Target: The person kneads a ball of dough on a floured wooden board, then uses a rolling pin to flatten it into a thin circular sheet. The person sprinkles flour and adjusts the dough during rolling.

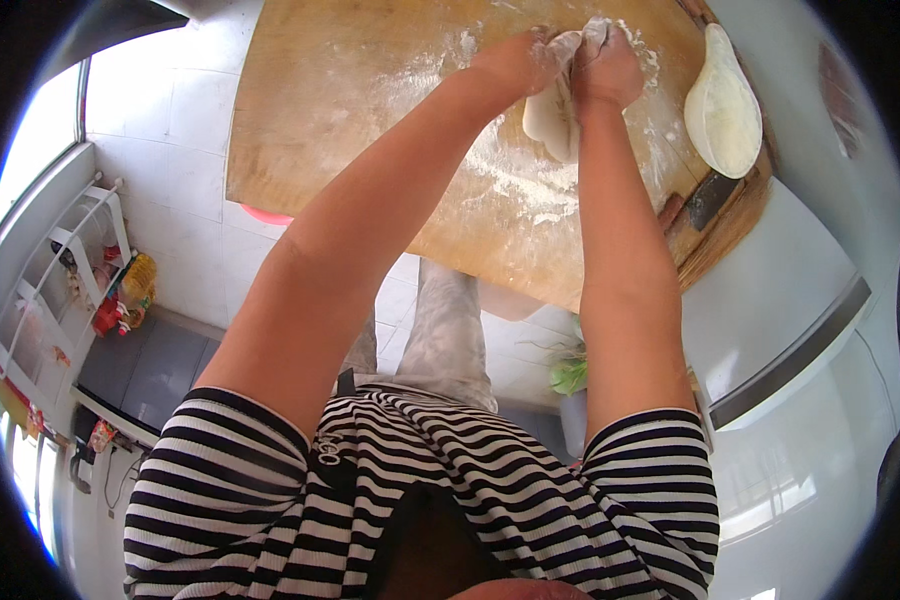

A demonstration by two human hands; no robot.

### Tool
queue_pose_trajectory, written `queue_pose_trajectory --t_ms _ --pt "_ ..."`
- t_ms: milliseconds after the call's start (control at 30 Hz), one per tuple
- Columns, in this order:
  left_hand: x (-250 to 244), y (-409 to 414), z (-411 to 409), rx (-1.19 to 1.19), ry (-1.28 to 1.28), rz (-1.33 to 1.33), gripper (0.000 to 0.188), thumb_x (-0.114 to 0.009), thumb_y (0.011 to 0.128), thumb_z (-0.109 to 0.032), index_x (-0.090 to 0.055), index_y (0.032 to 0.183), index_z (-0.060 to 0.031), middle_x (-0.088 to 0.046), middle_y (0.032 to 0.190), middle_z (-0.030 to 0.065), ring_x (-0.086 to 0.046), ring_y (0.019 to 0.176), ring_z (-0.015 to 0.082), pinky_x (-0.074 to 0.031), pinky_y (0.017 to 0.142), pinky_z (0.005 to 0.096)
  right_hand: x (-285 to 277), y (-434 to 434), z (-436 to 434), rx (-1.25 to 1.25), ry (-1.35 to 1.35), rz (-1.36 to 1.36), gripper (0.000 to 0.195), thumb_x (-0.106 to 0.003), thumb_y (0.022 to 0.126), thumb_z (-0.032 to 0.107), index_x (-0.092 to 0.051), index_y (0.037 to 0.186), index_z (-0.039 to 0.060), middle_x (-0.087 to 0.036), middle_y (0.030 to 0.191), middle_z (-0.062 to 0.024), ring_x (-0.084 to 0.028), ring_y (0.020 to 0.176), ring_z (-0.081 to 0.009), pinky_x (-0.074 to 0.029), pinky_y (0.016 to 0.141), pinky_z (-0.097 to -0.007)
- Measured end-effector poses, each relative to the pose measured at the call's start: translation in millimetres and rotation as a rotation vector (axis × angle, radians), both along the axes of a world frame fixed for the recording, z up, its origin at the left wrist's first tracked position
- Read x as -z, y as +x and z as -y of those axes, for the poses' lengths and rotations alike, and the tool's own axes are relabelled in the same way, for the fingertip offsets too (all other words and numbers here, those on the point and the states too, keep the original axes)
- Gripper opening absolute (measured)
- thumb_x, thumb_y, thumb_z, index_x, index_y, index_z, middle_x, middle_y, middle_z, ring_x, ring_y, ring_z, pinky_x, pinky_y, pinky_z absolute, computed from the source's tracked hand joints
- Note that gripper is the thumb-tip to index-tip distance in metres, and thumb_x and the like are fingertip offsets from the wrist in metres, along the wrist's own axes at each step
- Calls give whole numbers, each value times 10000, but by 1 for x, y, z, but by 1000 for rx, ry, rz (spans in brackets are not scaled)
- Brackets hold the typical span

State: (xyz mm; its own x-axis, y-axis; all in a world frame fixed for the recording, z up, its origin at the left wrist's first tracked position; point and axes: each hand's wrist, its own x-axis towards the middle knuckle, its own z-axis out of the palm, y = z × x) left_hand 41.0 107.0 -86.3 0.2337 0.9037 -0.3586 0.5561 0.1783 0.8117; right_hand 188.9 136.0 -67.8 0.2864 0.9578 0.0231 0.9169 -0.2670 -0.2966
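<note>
Both hands are together at the far part of a wooden board (330, 112) dusted with white flour (529, 180). My left hand (521, 61) grips the upper left part of a pale lump of dough (551, 124). Close beside it, my right hand (607, 64) grips the dough's upper right part, its fingers coated with flour. The lower end of the dough hangs or lies below the hands, towards me; which of the two I cannot tell. My fingertips are partly hidden by the hands and dough.
A white ladle-shaped scoop (724, 112) holding flour lies at the board's right edge. Below it are a dark flat blade (712, 201) and a straw brush (727, 232). A white appliance top (772, 277) adjoins on the right. A leafy green plant (568, 375) stands under the board's near side.
</note>
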Motion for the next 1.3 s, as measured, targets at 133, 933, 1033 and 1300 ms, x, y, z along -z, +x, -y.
queue_pose_trajectory --t_ms 133,933,1033,1300 --pt "-16 -2 25 97 -149 193 579 -578 931 -501 -545 1343 -95 -693 1145 204 -675 1051 378 -534 929 435 -52 -6 71 124 175 -680 402 -545 952 356 -711 1041 2 -722 1009 -219 -687 948 -374 -519 868 -463" --pt "-14 -35 74 461 364 -477 378 -551 985 -199 -538 1344 -84 -631 1163 59 -527 1238 246 -346 1141 340 3 -1 16 -89 67 157 358 -499 908 377 -738 973 118 -721 875 -176 -677 828 -406 -518 732 -516" --pt "7 -31 70 580 794 -804 451 -533 980 -248 -516 1399 -80 -625 1275 65 -481 1347 263 -335 1163 351 3 -2 6 -59 24 125 380 -492 906 396 -736 982 113 -720 876 -194 -683 828 -418 -523 741 -530" --pt "-96 3 2 8 -535 -85 548 -618 928 -297 -504 1427 -102 -572 1416 163 -483 1366 324 -416 1102 419 -30 -4 44 -30 216 -206 287 -541 900 295 -721 956 78 -709 896 -196 -677 827 -402 -525 747 -491"
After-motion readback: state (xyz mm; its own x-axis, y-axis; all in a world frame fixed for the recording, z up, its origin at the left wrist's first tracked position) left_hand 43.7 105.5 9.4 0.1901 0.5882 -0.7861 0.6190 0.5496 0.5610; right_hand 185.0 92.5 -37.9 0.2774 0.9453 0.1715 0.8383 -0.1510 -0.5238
